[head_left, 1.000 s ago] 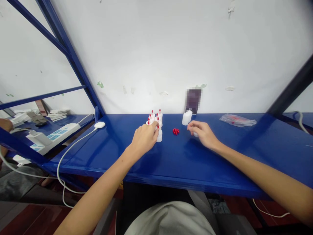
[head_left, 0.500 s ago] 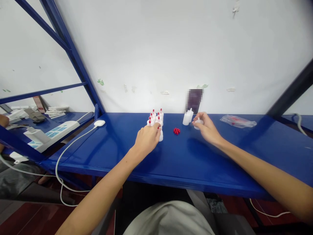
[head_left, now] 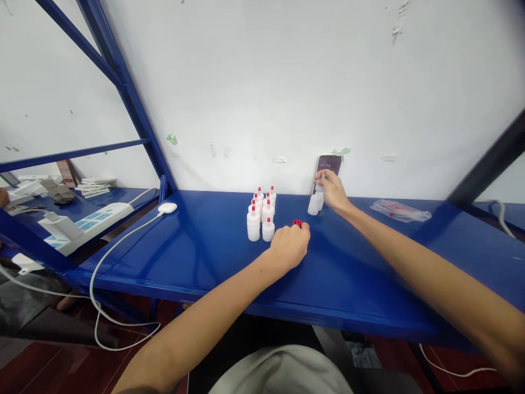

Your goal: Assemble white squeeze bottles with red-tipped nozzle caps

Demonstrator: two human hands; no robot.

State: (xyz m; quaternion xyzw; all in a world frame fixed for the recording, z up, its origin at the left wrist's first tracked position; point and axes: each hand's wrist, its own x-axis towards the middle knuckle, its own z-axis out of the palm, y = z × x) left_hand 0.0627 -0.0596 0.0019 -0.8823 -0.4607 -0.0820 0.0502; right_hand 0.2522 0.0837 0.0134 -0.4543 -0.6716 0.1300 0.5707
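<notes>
"Left hand (head_left: 292,243) has moved right, from bottles (head_left: 253,225) to red caps (head_left: 297,222); can't tell its grip."
"Right hand (head_left: 333,189)?"
"Pinching a white bottle (head_left: 319,187), far-right of them. Cap-picking, I'd judge; calls for separating one."

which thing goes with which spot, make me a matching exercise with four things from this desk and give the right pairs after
Things
1. phone
2. loose red caps
3. plastic bag
4. red-capped bottles

Places
A. in a small pile by the fingers of the left hand
B. standing in a group, to the left of that hand
C. upright at the wall, partly behind the right hand
D. lying on the table, off to the right of both hands

Right pairs: 1-C, 2-A, 3-D, 4-B
</notes>
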